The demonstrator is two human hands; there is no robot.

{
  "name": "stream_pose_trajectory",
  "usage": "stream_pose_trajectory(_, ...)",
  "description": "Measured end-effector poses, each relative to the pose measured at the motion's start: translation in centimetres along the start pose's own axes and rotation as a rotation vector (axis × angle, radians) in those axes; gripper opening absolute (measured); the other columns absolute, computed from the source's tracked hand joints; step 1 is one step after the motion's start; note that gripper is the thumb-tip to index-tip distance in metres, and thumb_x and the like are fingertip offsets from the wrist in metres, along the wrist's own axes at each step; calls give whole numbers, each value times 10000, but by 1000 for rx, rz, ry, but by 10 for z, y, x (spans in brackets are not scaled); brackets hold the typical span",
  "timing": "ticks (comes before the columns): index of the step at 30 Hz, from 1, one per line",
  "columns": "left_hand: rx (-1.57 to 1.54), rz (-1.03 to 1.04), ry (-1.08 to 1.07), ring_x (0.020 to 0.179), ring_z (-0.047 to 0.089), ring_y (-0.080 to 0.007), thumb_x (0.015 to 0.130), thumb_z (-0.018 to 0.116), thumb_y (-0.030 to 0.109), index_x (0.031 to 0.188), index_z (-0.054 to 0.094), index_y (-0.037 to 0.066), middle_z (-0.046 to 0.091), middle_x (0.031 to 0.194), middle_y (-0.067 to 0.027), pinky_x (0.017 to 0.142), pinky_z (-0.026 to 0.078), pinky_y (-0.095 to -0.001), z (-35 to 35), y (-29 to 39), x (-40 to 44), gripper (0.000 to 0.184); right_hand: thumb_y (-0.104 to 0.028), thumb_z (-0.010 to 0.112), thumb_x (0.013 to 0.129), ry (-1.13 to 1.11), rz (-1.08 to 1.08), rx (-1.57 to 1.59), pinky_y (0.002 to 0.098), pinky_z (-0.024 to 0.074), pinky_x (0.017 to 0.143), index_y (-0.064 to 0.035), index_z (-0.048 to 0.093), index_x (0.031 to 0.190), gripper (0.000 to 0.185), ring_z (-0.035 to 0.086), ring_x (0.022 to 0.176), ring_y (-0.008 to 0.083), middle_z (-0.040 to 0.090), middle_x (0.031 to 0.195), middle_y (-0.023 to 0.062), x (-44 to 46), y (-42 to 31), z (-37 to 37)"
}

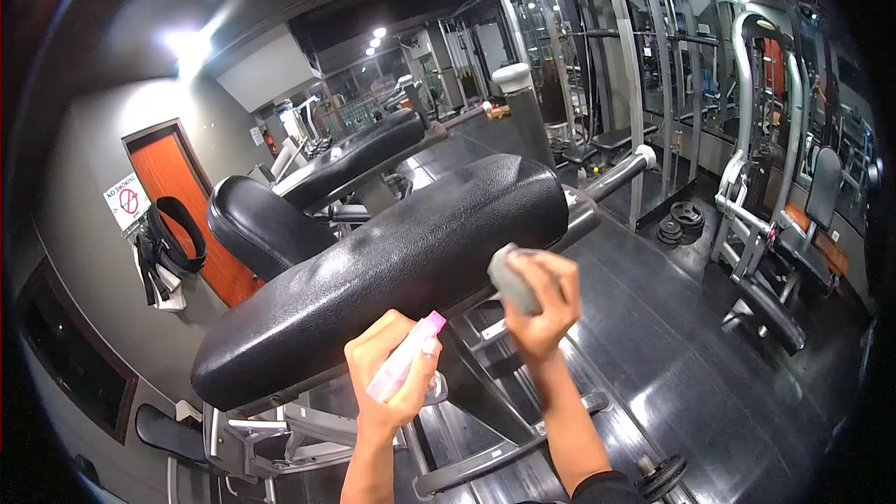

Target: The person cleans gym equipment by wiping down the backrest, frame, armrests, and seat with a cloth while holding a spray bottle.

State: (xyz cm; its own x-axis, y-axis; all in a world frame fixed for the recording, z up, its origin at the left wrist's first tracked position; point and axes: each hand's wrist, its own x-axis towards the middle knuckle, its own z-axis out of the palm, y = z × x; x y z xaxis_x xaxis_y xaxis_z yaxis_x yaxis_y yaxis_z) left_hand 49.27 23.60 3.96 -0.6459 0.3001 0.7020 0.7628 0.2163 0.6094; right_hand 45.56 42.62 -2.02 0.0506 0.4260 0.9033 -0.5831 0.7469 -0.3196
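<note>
My left hand [378, 369] is closed around a spray bottle [403, 362] with a pink top and a pale, see-through body. The bottle tilts up to the right, in front of the bench pad. In my right hand [546, 308] is a grey cloth [512, 282], bunched up between fingers and thumb. Just beyond both hands lies a long black padded cushion [392, 261], shiny with reflected light, part of a gym machine. The cloth appears close to the cushion's near right side; whether it touches I cannot tell.
Behind the cushion stand a black seat back [266, 224] and another long pad [359, 154]. A metal frame [485, 462] runs below my hands. Weight plates [686, 217] rest on the floor at right, near a leg machine [747, 215]. An orange door [173, 177] is at left.
</note>
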Motion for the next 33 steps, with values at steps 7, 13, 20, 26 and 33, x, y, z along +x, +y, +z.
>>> stream_pose_trajectory(7, -7, 39, 24, 528, 507, -180, 785, 660, 54, 755, 647, -32, 544, 632, -88, 520, 384, -303, 3, 2, 3, 92, 48, 692, 705, 100, 206, -33, 402, 473, 900, -68, 708, 1095, 407, 606, 976, 300, 621, 1032, 116, 28, -1, -5)
stream_pose_trajectory(13, -80, 32, 78, 533, 505, -185, 789, 659, 58, 751, 635, -48, 545, 632, -106, 520, 380, -310, 7, -2, 1, 115, 57, 747, 646, -156, 260, 183, 387, 505, 831, -78, 716, 1097, 472, 624, 932, 295, 614, 1027, 121, -32, -49, 1)
stream_pose_trajectory(20, -151, -41, 80, 440, 583, -140, 913, 577, 160, 734, 625, -72, 611, 697, -119, 422, 426, -247, -27, -16, -55, 298, 37, 752, 659, -275, 384, 228, 369, 487, 869, -53, 706, 1038, 393, 612, 963, 285, 622, 997, 111, -71, -80, -9)
stream_pose_trajectory(26, -48, -68, 316, 396, 573, -165, 898, 549, 311, 704, 610, -66, 557, 616, -98, 403, 419, -255, -97, -40, -144, 428, 50, 635, 667, -370, 525, 330, 370, 465, 894, -19, 653, 1038, 378, 579, 998, 281, 580, 1039, 135, -113, -125, 0)
stream_pose_trajectory(33, -39, -206, 568, 409, 522, -140, 917, 543, 288, 718, 619, -44, 548, 549, -72, 435, 370, -260, -155, -46, -188, 394, 25, 736, 647, -491, 582, 527, 371, 485, 862, -30, 622, 1022, 396, 616, 954, 297, 626, 1026, 147, -155, -181, 25)
